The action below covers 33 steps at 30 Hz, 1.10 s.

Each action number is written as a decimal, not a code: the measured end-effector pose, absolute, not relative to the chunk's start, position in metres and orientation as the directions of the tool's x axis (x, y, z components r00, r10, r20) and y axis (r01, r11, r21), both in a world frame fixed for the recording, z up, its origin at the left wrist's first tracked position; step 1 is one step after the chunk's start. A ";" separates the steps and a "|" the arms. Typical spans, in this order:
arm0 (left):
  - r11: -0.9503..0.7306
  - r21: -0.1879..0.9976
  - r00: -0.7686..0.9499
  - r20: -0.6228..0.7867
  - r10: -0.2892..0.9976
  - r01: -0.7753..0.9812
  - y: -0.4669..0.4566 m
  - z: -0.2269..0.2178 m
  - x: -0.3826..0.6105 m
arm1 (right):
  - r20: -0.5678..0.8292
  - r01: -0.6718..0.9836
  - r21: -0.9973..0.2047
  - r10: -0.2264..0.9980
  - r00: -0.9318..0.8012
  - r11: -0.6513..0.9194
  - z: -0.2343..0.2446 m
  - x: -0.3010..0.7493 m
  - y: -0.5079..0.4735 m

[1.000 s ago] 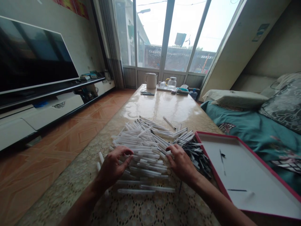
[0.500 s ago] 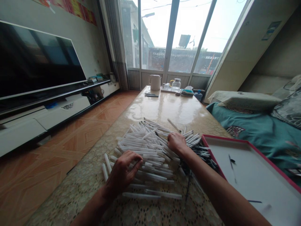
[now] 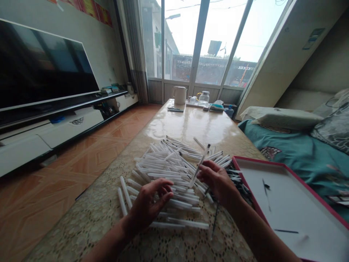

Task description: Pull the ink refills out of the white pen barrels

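A big heap of white pen barrels lies on the table in front of me. My right hand is closed on one white pen barrel, lifted out of the heap and pointing up and away. My left hand hovers low over the near side of the heap, fingers curled and slightly apart, holding nothing that I can see. A smaller pile of dark thin refills lies just right of my right hand.
A flat red-rimmed white tray with a few refills sits at the right. A white kettle and glass jug stand at the table's far end. A television is on the left, a teal-covered bed on the right.
My right hand drew back from the far part of the heap and lifted one white barrel. My left hand slid slightly nearer and to the right.
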<state>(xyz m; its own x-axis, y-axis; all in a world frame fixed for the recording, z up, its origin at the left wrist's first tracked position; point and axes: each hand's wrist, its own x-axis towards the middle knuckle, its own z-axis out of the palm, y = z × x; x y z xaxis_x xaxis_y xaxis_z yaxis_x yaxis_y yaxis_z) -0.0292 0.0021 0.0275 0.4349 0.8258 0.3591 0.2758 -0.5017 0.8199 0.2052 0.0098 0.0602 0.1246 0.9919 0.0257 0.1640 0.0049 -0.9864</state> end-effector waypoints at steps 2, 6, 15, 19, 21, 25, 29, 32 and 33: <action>-0.494 0.842 0.491 0.343 0.801 0.218 -0.001 0.027 -0.024 | -0.065 -0.239 -0.970 0.992 0.105 -0.038 0.049 0.193 -0.012; -0.511 0.828 0.566 0.312 0.763 0.232 -0.006 0.024 -0.018 | -0.099 -0.443 -0.893 0.995 0.021 -0.079 0.033 0.173 -0.040; -0.618 0.686 0.491 0.416 0.766 0.384 0.000 0.025 -0.023 | 0.345 0.335 -0.912 0.883 0.319 0.235 0.040 0.207 -0.047; -0.697 0.629 0.582 0.439 0.684 0.345 0.000 0.020 -0.021 | 0.353 0.696 -0.604 0.914 -0.202 0.387 0.046 0.205 -0.048; -0.727 0.605 0.621 0.444 0.646 0.324 -0.001 0.017 -0.020 | 0.193 0.755 -0.525 0.919 -0.345 0.393 0.045 0.198 -0.049; -0.798 0.495 0.671 0.465 0.578 0.344 -0.003 0.015 -0.019 | 0.041 0.689 -0.643 0.913 -0.406 0.336 0.041 0.192 -0.050; -0.859 0.333 0.721 0.470 0.509 0.390 -0.008 0.022 -0.019 | -0.010 0.519 -0.812 0.882 -0.471 0.267 0.047 0.195 -0.053; -0.881 0.248 0.727 0.497 0.473 0.404 -0.010 0.026 -0.019 | 0.007 0.519 -0.799 0.868 -0.496 0.303 0.047 0.196 -0.054; -0.879 0.242 0.728 0.494 0.476 0.410 -0.010 0.026 -0.019 | 0.029 0.547 -0.768 0.872 -0.489 0.333 0.046 0.196 -0.054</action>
